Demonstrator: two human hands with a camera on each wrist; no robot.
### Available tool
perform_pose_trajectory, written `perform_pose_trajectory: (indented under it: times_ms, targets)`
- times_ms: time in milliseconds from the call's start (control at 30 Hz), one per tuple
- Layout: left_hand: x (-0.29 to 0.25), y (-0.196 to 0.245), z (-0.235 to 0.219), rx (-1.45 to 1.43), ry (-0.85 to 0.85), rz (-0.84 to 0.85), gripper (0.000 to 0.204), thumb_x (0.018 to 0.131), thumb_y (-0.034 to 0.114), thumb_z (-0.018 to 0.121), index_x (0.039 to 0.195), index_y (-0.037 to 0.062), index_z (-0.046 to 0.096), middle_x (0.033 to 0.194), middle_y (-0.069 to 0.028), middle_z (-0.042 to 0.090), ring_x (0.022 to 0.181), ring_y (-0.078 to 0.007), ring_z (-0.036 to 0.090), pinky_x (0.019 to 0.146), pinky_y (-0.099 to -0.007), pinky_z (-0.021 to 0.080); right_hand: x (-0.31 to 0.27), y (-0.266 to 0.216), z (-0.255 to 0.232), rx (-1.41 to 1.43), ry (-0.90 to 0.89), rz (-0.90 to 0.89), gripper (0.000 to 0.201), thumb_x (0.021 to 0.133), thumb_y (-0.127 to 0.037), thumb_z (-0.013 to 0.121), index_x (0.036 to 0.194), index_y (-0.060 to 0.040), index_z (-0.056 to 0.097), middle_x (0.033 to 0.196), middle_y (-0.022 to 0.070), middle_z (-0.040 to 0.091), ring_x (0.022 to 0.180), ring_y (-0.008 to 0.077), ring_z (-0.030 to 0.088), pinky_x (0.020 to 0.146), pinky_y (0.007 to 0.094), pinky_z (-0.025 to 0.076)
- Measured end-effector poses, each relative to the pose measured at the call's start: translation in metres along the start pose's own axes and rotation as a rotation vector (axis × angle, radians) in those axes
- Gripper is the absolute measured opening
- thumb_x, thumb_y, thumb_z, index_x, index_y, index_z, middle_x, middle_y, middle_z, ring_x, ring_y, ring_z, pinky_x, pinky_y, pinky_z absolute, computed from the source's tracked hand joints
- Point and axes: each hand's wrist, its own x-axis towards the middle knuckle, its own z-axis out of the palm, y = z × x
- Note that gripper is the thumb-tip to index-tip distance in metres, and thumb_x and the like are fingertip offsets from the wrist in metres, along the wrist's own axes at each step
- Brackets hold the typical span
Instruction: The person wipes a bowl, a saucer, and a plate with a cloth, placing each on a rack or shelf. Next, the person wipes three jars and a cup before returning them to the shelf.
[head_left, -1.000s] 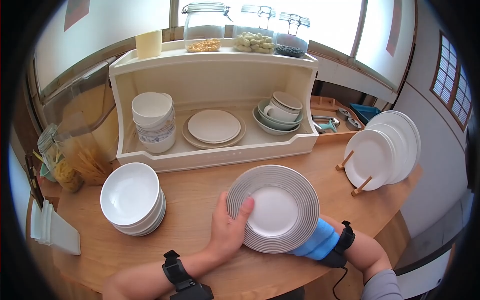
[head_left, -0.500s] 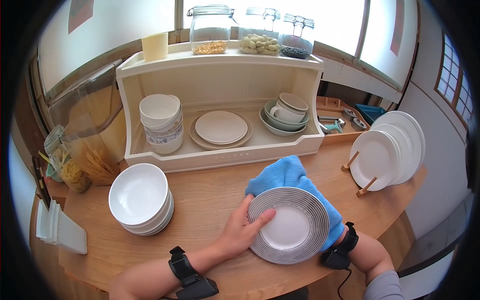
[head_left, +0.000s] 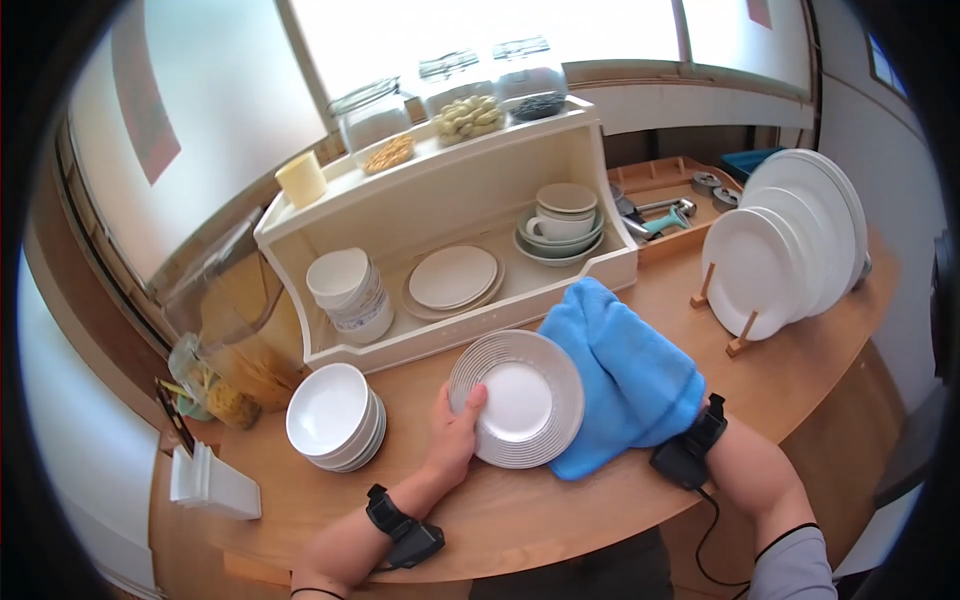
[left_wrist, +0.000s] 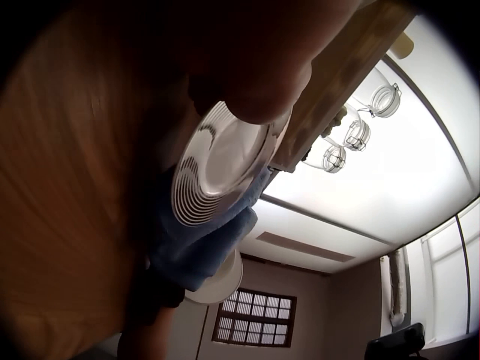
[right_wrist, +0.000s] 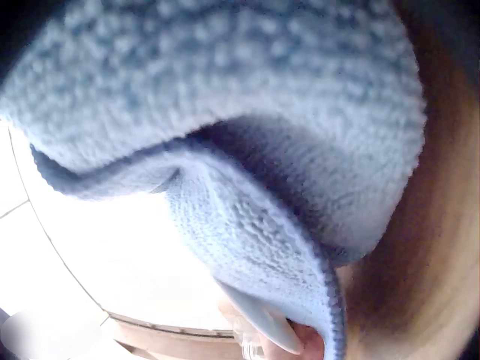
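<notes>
My left hand [head_left: 452, 440] holds a white plate with grey ringed rim [head_left: 530, 455] by its left side, thumb on the front of the rim and fingers behind. The plate is tilted up, its face toward me. A blue cloth [head_left: 630, 370] drapes over my right hand, which it hides; its left edge overlaps the plate's right side. In the left wrist view the cloth [left_wrist: 202, 255] lies close behind the plate [left_wrist: 225, 161]. Folds of cloth [right_wrist: 225, 82] fill most of the right wrist view. How my right fingers lie beneath it I cannot tell.
Stacked white bowls [head_left: 330, 410] stand left on the wooden table [head_left: 420, 530]. Behind is a cream shelf [head_left: 450, 335] with bowls, plates and cups, glass jars [head_left: 465, 115] on top. White plates [head_left: 750, 270] lean in a rack at right. White containers [head_left: 215, 485] stand far left.
The cloth, mostly behind the plate earlier, now spreads at its right over my right hand. My left hand still grips the plate, which has shifted left of the cloth. The head view has tilted.
</notes>
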Motion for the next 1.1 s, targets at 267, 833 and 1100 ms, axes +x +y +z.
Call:
perform_pose_trajectory:
  times_ms: [267, 833, 1100]
  targets:
    - [-0.031, 0.067, -0.037, 0.248, 0.122, 0.101, 0.037, 0.091, 0.020, 0.060, 0.119, -0.0015, 0.051, 0.107, -0.0088, 0.061, 0.094, -0.0146, 0.059, 0.084, -0.0296, 0.048, -0.053, 0.044, 0.093, 1.225, 0.247, 0.634, 0.041, 0.089, -0.039, 0.054, 0.098, 0.0006, 0.060, 0.090, 0.0057, 0.059, 0.086, 0.0157, 0.054, 0.075, 0.0327, 0.045]
    - [-0.025, 0.128, -0.218, 0.411, 0.367, -0.115, 0.022, 0.091, 0.011, 0.057, 0.106, -0.0045, 0.054, 0.097, -0.0094, 0.063, 0.084, -0.0153, 0.062, 0.075, -0.0287, 0.051, -0.048, 0.057, 0.113, 1.449, 0.009, 0.681, 0.047, 0.084, -0.031, 0.065, 0.113, 0.0054, 0.057, 0.102, 0.0112, 0.064, 0.093, 0.0151, 0.057, 0.079, 0.0313, 0.048]
    - [-0.022, 0.119, -0.222, 0.976, 0.469, -0.253, 0.033, 0.087, 0.030, 0.062, 0.094, -0.0016, 0.060, 0.064, -0.0008, 0.054, 0.046, -0.0074, 0.046, 0.035, -0.0245, 0.029, -0.049, 0.058, 0.113, 1.379, -0.022, 0.642, 0.048, 0.086, -0.033, 0.064, 0.116, 0.0046, 0.055, 0.105, 0.0099, 0.062, 0.095, 0.0143, 0.055, 0.080, 0.0318, 0.048]
